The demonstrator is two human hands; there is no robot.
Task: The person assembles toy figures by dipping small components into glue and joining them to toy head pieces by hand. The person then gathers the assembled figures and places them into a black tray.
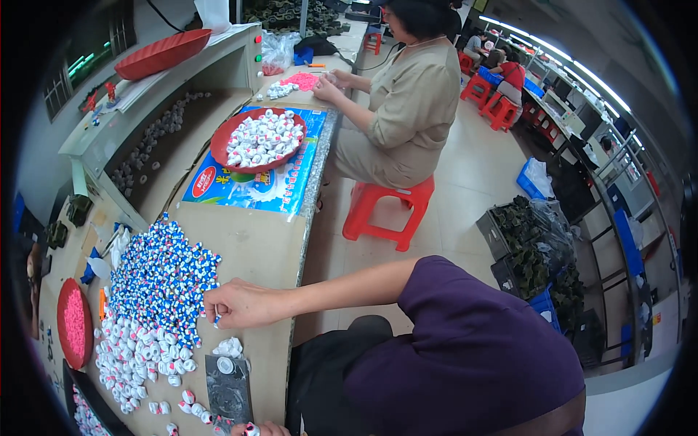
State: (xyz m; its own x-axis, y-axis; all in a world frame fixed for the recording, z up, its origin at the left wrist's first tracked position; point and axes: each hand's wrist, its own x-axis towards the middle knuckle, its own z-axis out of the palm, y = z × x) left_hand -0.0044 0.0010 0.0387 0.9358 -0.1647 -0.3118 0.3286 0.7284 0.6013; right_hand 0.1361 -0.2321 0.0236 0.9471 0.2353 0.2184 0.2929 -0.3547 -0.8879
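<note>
My right hand (246, 304) reaches over the table with its fingers pinched together at the right edge of a heap of small blue-and-white pieces (163, 269). What its fingertips hold, if anything, is too small to make out. At the bottom edge, partly cut off, my left hand (267, 429) has its fingers closed on a small white piece with red and dark marks (251, 429). Close to it lies a dark flat block (229, 392) bearing a round white disc (226, 365), with a crumpled white wad (229, 347) above. Larger rounded white pieces (138, 356) are heaped to the left.
A red dish of pink pieces (86, 320) stands at the left. Farther up, a red tray (218, 149) full of white pieces rests on a blue printed sheet (291, 192). A co-worker (407, 102) sits beyond on a red stool (392, 211). Dark crates (494, 232) stand on the floor.
</note>
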